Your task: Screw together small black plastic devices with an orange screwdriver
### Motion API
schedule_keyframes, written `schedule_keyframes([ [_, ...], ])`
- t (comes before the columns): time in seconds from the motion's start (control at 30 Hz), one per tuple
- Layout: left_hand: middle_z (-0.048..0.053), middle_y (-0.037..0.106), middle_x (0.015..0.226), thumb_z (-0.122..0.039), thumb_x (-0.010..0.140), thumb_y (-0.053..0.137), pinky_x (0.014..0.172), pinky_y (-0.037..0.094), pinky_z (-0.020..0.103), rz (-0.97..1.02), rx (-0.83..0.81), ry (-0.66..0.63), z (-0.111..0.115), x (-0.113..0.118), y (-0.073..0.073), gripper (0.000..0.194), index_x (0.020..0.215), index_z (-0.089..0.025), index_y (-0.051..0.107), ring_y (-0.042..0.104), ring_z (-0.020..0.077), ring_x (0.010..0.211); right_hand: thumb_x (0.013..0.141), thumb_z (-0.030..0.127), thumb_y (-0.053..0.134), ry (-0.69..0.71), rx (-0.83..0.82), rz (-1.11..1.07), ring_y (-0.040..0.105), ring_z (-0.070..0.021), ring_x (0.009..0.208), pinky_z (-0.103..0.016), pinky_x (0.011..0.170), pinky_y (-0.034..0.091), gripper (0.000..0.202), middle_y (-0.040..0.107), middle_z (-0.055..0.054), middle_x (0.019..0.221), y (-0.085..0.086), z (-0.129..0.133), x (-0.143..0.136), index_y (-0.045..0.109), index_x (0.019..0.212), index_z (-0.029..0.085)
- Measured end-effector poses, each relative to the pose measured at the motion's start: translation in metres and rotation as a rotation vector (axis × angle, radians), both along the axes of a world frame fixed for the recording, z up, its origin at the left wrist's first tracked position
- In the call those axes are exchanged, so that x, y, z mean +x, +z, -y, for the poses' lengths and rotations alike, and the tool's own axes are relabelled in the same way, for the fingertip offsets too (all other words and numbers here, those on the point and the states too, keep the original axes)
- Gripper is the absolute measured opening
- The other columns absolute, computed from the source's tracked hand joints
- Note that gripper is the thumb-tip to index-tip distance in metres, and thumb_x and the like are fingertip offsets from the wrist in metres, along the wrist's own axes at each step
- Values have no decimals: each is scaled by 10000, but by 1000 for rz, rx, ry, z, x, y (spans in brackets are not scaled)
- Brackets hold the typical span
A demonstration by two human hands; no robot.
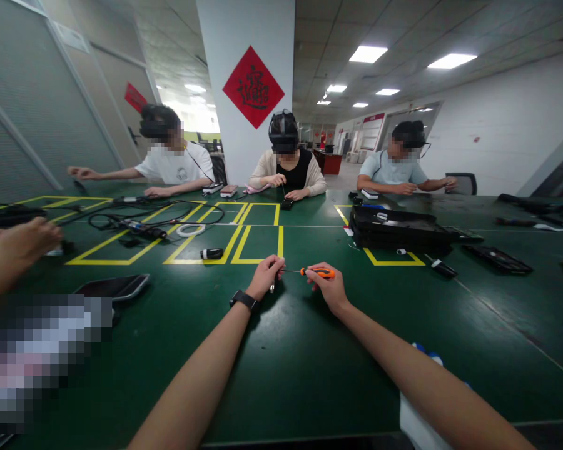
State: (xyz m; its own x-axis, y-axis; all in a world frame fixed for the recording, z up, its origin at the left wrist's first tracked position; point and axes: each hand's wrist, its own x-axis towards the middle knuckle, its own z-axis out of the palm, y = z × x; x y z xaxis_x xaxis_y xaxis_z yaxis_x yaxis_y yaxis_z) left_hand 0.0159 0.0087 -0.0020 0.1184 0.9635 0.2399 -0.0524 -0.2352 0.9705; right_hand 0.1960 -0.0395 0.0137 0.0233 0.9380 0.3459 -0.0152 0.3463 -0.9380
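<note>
My right hand point(333, 291) is closed around the orange and black handle of a screwdriver point(327, 273). Its thin shaft points left and reaches the fingertips of my left hand point(264, 279). Those fingers are pinched together on a small piece, mostly hidden, with a shiny metal end showing just below them. A dark watch sits on my left wrist. Both hands are just above the green table point(286, 362), close to the middle of the view. Beyond my left hand lies a short black cylinder point(211, 254).
A long black tray point(398, 226) stands ahead on the right, near a black-handled tool point(441, 267) and a flat black part point(497, 259). Black cables point(122, 220) and a white ring point(191, 230) lie left. Three people sit opposite; another person's hand point(25, 247) is at far left.
</note>
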Motion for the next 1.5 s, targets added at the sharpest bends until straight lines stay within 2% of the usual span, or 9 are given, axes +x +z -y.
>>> schedule_keyframes([
  [0.17, -15, 531, 626, -410, 710, 563, 496, 398, 183, 66, -51, -27, 1, 0, 3, 259, 750, -155, 540, 488, 70, 528, 680, 369, 641, -14, -8, -52, 501, -94, 476, -192, 396, 396, 237, 577, 2, 590, -1, -1, 1, 589, 751, 149],
  [0.4, -6, 565, 636, -362, 747, 524, 490, 394, 187, 36, -21, -55, -4, -2, -3, 221, 826, -157, 547, 485, 66, 492, 702, 349, 616, -33, -41, -131, 469, -80, 442, -189, 386, 380, 203, 537, 30, 545, -6, -6, 2, 552, 713, 157],
  [0.87, 2, 582, 649, -357, 739, 504, 485, 389, 193, -94, -15, -11, -5, 1, -3, 219, 804, -156, 561, 495, 74, 488, 672, 359, 632, -69, -48, -180, 447, -68, 408, -183, 360, 360, 218, 532, 40, 536, -10, -9, 3, 534, 694, 165],
  [1.13, 11, 595, 688, -206, 683, 498, 529, 406, 202, -156, 33, -48, -3, 1, -4, 159, 810, -155, 578, 530, 98, 573, 679, 374, 622, -96, -53, -175, 447, -71, 406, -183, 357, 362, 230, 522, 41, 528, -7, -8, 2, 522, 693, 167],
  [1.5, -4, 577, 628, -191, 673, 475, 510, 400, 197, -179, 28, -31, -5, 1, -6, 156, 787, -159, 577, 513, 85, 527, 685, 353, 615, -123, -61, -210, 419, -63, 390, -173, 343, 352, 215, 487, 50, 499, -8, -9, 3, 508, 676, 167],
])
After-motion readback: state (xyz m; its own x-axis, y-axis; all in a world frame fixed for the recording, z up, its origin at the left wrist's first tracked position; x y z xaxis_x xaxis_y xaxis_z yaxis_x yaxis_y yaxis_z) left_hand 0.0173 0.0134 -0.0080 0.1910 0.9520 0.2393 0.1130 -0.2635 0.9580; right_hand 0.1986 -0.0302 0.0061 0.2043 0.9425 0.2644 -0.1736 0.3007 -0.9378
